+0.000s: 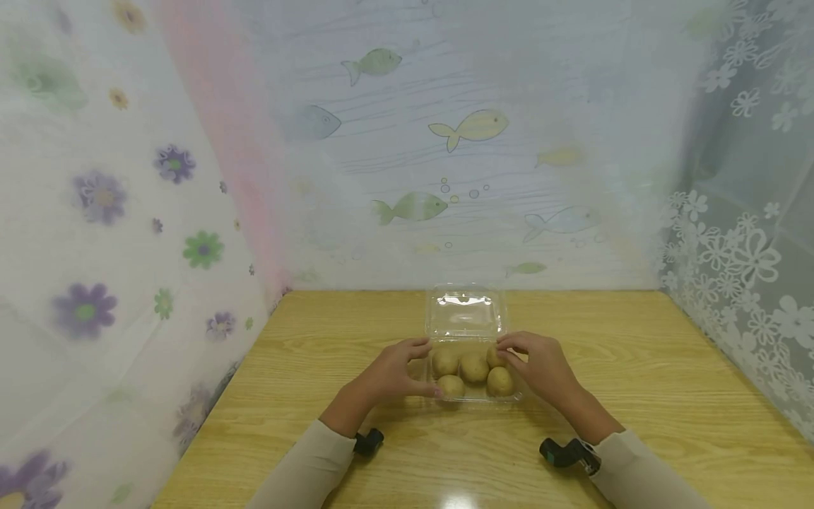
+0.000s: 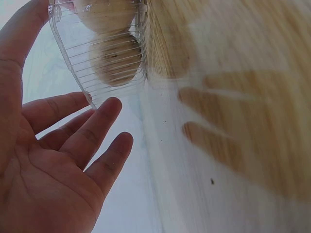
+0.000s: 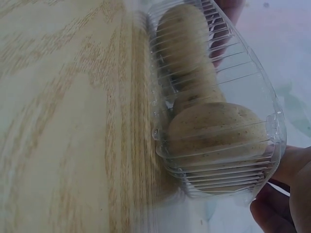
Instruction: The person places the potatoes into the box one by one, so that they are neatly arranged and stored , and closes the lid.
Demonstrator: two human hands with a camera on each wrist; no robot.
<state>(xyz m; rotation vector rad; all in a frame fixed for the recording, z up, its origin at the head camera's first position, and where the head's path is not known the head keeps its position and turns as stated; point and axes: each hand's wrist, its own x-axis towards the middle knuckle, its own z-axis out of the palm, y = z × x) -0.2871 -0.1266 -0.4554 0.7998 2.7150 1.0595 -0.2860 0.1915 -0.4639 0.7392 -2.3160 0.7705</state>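
A clear plastic clamshell box (image 1: 477,397) sits on the table with its lid (image 1: 467,314) raised at the back. Several potatoes lie in its base, among them one in the middle (image 1: 474,368) and one at front right (image 1: 500,382). My left hand (image 1: 397,371) is at the box's left side, thumb at the front corner, other fingers spread loosely near the rim (image 2: 68,58). At the back right corner, my right hand (image 1: 537,360) pinches a potato (image 1: 494,355) between thumb and fingers. Ribbed side walls show potatoes (image 3: 214,128) through them in the right wrist view.
The wood-grain table (image 1: 318,318) reaches a back curtain (image 1: 394,162) printed with fish. A flowered curtain (image 1: 127,268) hangs at the left and a white-flowered sheet (image 1: 744,212) at the right. Dark wrist devices (image 1: 562,452) sit at both cuffs.
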